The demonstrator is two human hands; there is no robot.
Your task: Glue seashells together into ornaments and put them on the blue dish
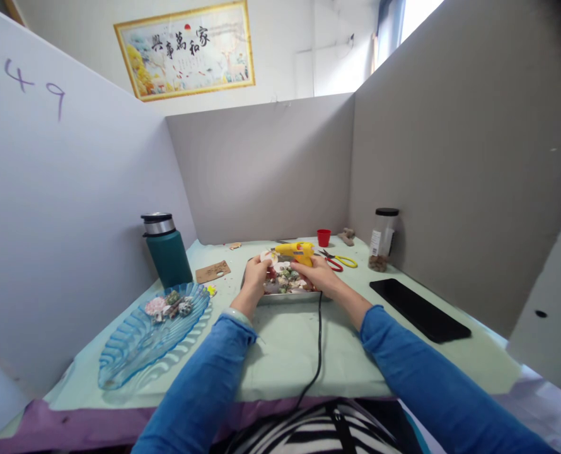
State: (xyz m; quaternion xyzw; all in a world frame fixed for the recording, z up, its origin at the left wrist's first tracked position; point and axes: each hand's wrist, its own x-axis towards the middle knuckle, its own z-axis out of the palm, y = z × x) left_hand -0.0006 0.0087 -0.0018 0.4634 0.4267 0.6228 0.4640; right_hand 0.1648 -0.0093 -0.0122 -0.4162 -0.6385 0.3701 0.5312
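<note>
My right hand (pixel 317 272) is closed around a yellow glue gun (pixel 297 251), whose nozzle points left. Its black cord (pixel 317 353) runs down toward me over the table. My left hand (pixel 256 272) pinches a small white shell (pixel 266 256) right at the gun's tip. Both hands hover over a metal tray (pixel 290 296) filled with several shells and small pieces.
A blue glass dish (pixel 138 343) with a few shells lies at the left front. A teal flask (pixel 167 249) stands behind it. A brown card (pixel 213 272), a red cup (pixel 324 237), scissors (pixel 340 260), a clear jar (pixel 383 238) and a black phone (pixel 420 309) surround the tray. Grey partitions wall the table.
</note>
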